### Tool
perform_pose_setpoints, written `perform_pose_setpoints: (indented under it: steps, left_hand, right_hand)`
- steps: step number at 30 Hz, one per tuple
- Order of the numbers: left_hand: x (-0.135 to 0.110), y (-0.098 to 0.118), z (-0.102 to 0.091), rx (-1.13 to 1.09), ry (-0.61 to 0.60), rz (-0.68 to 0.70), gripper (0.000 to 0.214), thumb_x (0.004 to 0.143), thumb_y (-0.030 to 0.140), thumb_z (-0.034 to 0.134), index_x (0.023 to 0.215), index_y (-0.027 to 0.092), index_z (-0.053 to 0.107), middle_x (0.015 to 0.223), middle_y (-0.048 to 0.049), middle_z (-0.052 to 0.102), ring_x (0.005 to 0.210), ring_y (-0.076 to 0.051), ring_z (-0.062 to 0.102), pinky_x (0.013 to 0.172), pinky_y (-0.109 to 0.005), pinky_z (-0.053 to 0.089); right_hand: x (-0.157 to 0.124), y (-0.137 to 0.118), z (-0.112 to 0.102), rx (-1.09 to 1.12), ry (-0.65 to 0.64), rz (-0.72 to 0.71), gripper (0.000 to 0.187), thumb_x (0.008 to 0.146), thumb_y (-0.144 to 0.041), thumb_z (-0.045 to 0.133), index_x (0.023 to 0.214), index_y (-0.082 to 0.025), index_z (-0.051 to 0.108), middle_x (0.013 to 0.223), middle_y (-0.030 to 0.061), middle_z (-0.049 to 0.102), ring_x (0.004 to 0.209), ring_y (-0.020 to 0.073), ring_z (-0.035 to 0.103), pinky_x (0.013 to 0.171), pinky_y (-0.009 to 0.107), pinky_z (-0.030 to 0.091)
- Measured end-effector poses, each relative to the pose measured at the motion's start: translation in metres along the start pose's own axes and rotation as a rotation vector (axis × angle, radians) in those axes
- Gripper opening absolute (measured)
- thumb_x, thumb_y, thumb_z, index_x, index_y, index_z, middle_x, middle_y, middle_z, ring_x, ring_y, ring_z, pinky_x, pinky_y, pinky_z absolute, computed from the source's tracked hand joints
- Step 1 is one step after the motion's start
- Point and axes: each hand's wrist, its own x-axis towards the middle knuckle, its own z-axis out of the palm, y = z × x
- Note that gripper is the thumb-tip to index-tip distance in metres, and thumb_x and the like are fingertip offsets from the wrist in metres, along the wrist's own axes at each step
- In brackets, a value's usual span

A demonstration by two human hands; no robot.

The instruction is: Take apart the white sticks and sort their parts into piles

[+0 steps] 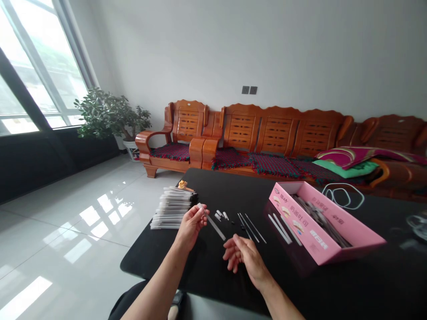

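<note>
Between the fingers of my left hand [192, 226] is a slim translucent tube [215, 226] with a white end, slanting down to the right. My right hand [245, 258] hovers near the tube's lower end, fingers loosely apart and holding nothing I can see. Just beyond lie several small white caps [220, 215] and a few tiny black pieces [233, 222]. Thin dark rods [253, 228] rest side by side past my right hand, with white tubes [282, 229] to their right. A stack of similar translucent tubes [173, 206] with dark ends sits left of my left hand.
A pink box [300, 224] holding long grey pieces stands on the black table [213, 275] at right. Near it lies a white cable [347, 198]. A small orange figure [182, 184] is behind the stack. Beyond the table runs a wooden sofa [242, 133] with cushions.
</note>
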Motion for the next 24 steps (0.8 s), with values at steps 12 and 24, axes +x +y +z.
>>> perform_pose_setpoints:
  steps: [12,24]
  left_hand:
    - [-0.006,-0.027,0.011,0.018,-0.105,-0.094,0.033,0.072,0.034,0.074,0.093,0.01,0.066,0.084,-0.0079,0.067,0.059,-0.007,0.058,0.056,-0.018,0.049]
    - [-0.008,-0.039,0.017,0.173,-0.122,-0.109,0.036,0.074,0.044,0.07,0.084,0.01,0.065,0.071,-0.0058,0.065,0.059,-0.012,0.062,0.058,-0.023,0.052]
  right_hand:
    - [-0.007,-0.012,0.004,0.155,-0.015,0.004,0.044,0.083,-0.056,0.051,0.077,-0.013,0.058,0.055,0.0027,0.063,0.042,0.0126,0.058,0.037,0.019,0.038]
    - [-0.004,-0.01,-0.001,0.185,-0.04,0.008,0.044,0.083,-0.054,0.052,0.077,-0.012,0.06,0.054,0.0017,0.062,0.04,0.0119,0.057,0.035,0.019,0.037]
